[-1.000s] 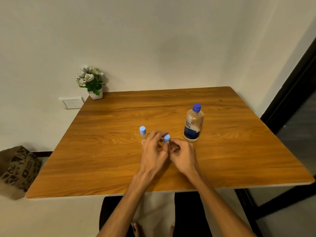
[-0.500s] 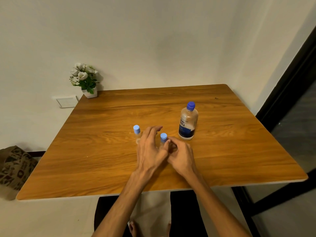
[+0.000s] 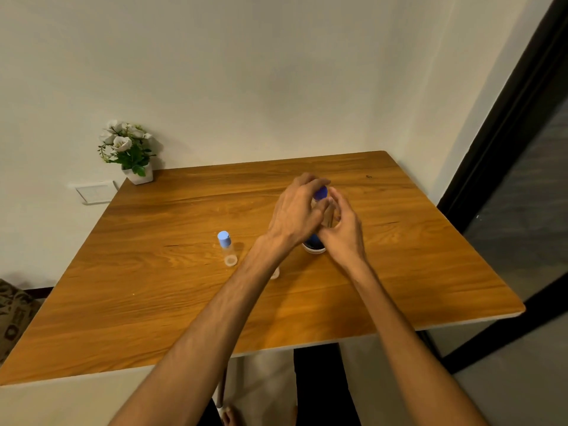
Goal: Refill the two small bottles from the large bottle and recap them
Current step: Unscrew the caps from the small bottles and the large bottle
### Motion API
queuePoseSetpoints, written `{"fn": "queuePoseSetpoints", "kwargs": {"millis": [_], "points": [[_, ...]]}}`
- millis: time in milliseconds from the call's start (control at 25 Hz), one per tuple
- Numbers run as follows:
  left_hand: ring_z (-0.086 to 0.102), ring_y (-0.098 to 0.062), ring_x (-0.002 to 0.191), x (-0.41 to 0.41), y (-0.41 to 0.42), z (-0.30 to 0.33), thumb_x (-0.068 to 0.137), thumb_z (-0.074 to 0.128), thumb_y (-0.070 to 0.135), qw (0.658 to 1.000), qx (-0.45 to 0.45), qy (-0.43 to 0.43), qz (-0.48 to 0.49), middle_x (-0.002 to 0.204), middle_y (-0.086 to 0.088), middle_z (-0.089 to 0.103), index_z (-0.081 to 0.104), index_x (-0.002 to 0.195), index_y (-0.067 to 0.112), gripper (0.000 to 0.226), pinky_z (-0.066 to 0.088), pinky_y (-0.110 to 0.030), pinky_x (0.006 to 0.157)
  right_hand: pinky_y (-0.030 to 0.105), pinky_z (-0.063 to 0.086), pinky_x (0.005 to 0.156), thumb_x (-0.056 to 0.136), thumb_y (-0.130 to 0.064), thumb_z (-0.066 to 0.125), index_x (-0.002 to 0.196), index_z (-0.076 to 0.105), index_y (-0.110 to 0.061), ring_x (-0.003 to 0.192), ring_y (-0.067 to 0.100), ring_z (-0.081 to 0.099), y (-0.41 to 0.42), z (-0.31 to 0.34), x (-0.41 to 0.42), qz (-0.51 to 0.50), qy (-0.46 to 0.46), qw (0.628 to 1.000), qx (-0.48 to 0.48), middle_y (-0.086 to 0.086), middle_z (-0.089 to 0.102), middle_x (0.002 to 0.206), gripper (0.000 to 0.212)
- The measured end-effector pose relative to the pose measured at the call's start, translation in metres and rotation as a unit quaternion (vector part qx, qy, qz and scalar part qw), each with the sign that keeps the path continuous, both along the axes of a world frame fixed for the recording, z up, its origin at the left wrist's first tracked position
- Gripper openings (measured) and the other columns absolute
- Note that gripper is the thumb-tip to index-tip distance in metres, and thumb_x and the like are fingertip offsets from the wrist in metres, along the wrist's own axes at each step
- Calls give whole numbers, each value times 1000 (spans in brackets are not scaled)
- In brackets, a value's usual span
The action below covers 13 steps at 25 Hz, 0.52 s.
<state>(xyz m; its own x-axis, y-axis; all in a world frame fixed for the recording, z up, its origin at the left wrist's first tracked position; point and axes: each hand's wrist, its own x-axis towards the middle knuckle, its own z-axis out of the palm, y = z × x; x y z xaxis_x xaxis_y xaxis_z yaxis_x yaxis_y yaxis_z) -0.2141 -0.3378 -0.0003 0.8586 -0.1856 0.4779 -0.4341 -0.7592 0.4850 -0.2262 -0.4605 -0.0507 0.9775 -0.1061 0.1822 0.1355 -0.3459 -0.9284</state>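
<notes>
The large bottle (image 3: 314, 245) stands mid-table, mostly covered by both hands; only its dark blue cap (image 3: 321, 192) and its base show. My left hand (image 3: 296, 212) curls over the top with fingertips on the cap. My right hand (image 3: 342, 229) wraps the bottle's body from the right. One small clear bottle (image 3: 227, 250) with a light blue cap stands upright to the left, untouched. The second small bottle (image 3: 274, 273) is hidden behind my left forearm except for a bit of its base.
The wooden table (image 3: 153, 287) stands against a white wall. A small white pot of flowers (image 3: 130, 152) sits at its back left corner. A patterned bag (image 3: 15, 315) lies on the floor to the left, and a dark door frame (image 3: 507, 133) rises on the right.
Both hands left the second small bottle and moved up and right onto the large bottle. The camera view shifted, so the table sits lower and more to the left.
</notes>
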Motion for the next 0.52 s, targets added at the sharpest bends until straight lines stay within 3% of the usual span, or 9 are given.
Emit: {"fn": "queuePoseSetpoints", "kwargs": {"millis": [120, 200, 280, 360, 440, 520], "points": [[64, -20, 105, 10, -4, 0, 97, 72, 24, 1000, 4, -8, 16, 117, -6, 67, 72, 125, 10, 31, 55, -33, 88, 34, 60, 94, 83, -22, 87, 138, 61, -27, 113, 9, 66, -1, -3, 3, 4, -26, 1000, -6, -6, 71, 129, 61], [62, -17, 86, 9, -6, -5, 89, 80, 41, 998, -12, -33, 56, 97, -2, 67, 73, 101, 14, 31, 50, -28, 72, 24, 57, 81, 79, -29, 89, 133, 64, -30, 98, 0, 64, -5, -4, -10, -23, -38, 999, -12, -11, 72, 116, 59], [60, -16, 78, 4, -11, -10, 84, 80, 53, 994, -37, -41, 90, 87, 3, 65, 68, 88, 18, 37, 48, -29, 66, 24, 56, 77, 77, -31, 89, 130, 66, -31, 97, 2, 66, -9, -8, -23, -35, -52, 997, -32, -13, 73, 107, 58], [64, -14, 87, -4, -21, -16, 89, 75, 50, 996, -69, -32, 44, 95, 4, 70, 70, 98, 18, 33, 53, -32, 74, 29, 58, 76, 78, -28, 87, 129, 66, -29, 94, 9, 70, -10, -12, -33, -40, -66, 996, -47, -11, 75, 100, 55], [67, -11, 102, -17, -30, -20, 98, 66, 40, 992, -115, 16, -53, 112, 3, 74, 71, 119, 18, 31, 57, -33, 89, 32, 58, 72, 83, -24, 83, 131, 67, -27, 88, 14, 73, -13, -11, -39, -62, -78, 993, -58, -6, 78, 98, 50], [66, -9, 113, -32, -33, -22, 98, 57, 27, 979, -168, 59, -100, 123, 1, 72, 66, 133, 17, 38, 54, -22, 97, 24, 55, 72, 86, -21, 80, 134, 67, -27, 88, 11, 73, -19, -9, -42, -75, -92, 991, -55, -11, 78, 104, 50]]}}
